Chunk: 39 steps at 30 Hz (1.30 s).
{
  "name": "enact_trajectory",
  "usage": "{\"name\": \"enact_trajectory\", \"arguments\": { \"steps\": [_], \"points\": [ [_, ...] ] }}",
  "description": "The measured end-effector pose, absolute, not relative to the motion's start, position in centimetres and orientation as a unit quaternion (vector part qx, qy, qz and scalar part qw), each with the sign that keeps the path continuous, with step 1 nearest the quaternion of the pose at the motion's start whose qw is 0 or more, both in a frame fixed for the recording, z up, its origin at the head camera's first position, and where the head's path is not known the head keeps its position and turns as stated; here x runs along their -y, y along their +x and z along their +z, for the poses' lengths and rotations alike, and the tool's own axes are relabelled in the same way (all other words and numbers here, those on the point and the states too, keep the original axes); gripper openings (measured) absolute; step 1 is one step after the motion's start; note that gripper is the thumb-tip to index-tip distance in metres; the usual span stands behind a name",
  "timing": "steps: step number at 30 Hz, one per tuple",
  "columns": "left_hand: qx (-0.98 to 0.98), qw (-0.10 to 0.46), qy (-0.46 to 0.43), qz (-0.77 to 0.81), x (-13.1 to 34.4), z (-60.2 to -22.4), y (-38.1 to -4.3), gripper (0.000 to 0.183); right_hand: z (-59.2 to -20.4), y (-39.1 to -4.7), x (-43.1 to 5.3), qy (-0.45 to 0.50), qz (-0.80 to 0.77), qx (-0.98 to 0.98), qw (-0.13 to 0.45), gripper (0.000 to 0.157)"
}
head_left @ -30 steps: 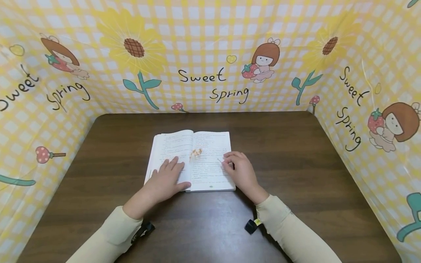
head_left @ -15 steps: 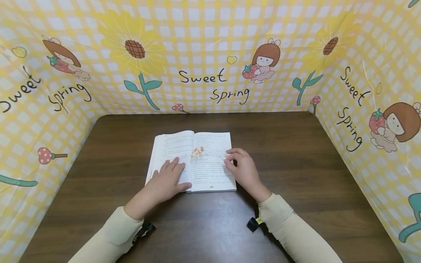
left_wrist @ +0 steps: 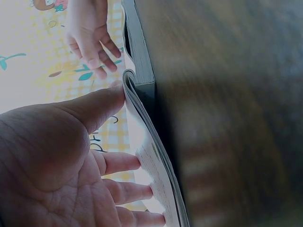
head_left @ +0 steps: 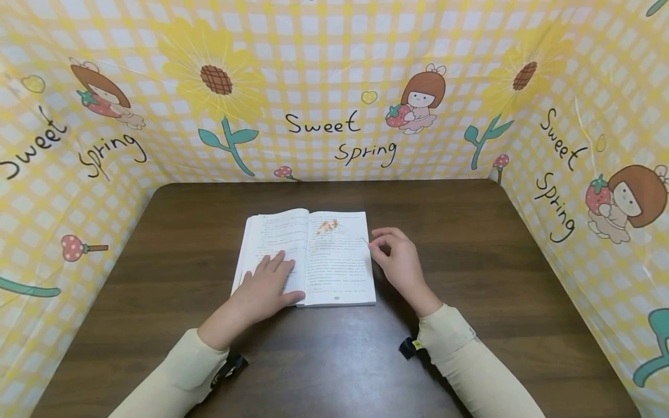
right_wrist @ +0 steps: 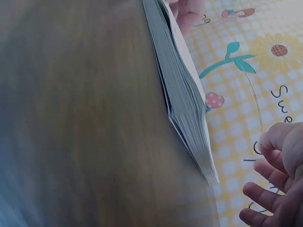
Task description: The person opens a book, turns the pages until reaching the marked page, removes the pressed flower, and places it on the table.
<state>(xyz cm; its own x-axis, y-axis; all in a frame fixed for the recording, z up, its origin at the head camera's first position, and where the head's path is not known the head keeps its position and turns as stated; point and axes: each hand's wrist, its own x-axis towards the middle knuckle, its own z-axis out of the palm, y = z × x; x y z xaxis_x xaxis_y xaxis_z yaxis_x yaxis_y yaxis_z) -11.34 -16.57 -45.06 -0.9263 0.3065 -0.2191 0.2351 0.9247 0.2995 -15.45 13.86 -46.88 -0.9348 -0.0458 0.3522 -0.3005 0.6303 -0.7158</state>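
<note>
An open book point(head_left: 340, 267) lies on the dark wooden table. My left hand point(head_left: 266, 284) rests spread across the left page, thumb at the lower edge by the spine; the left wrist view shows its straight fingers point(left_wrist: 125, 163) on the paper. Over the book's right edge, my right hand point(head_left: 399, 258) pinches a thin stem between thumb and forefinger. That stem point(right_wrist: 256, 101) stands out clearly in the right wrist view, the other fingers loosely bent. A small orange sprig, like a dried flower point(head_left: 328, 226), appears over the upper right page, in line with the stem.
Yellow checked cloth point(head_left: 324, 69) with printed flowers and figures walls the table point(head_left: 455, 215) at the back and both sides. A dark wrist device point(head_left: 230, 370) sits at the left sleeve, another device point(head_left: 409, 348) at the right sleeve.
My right hand has moved right and away from me, and the orange sprig has shifted with it from near the spine to higher on the right page. The left hand stays put.
</note>
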Motion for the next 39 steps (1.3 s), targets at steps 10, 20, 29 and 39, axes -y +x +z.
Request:
{"name": "enact_trajectory", "arguments": {
  "steps": [10,20,29,39],
  "points": [
    [-0.972,0.137,0.139,0.133,16.4,-45.2,-11.4,0.083,-46.5,-16.1,-16.4,0.081,0.422,0.888,0.163,0.012],
    [-0.972,0.138,0.139,0.129,16.6,-45.0,-11.5,0.084,-46.5,-16.6,-19.8,0.078,0.408,0.894,0.171,0.013],
    [-0.972,0.139,0.136,0.132,16.5,-44.7,-11.4,0.082,-46.6,-16.5,-22.9,0.066,0.385,0.906,0.166,0.014],
    [-0.971,0.140,0.138,0.135,16.4,-45.1,-11.5,0.084,-47.8,-16.4,-25.5,0.036,0.361,0.922,0.132,0.016]
  ]
}}
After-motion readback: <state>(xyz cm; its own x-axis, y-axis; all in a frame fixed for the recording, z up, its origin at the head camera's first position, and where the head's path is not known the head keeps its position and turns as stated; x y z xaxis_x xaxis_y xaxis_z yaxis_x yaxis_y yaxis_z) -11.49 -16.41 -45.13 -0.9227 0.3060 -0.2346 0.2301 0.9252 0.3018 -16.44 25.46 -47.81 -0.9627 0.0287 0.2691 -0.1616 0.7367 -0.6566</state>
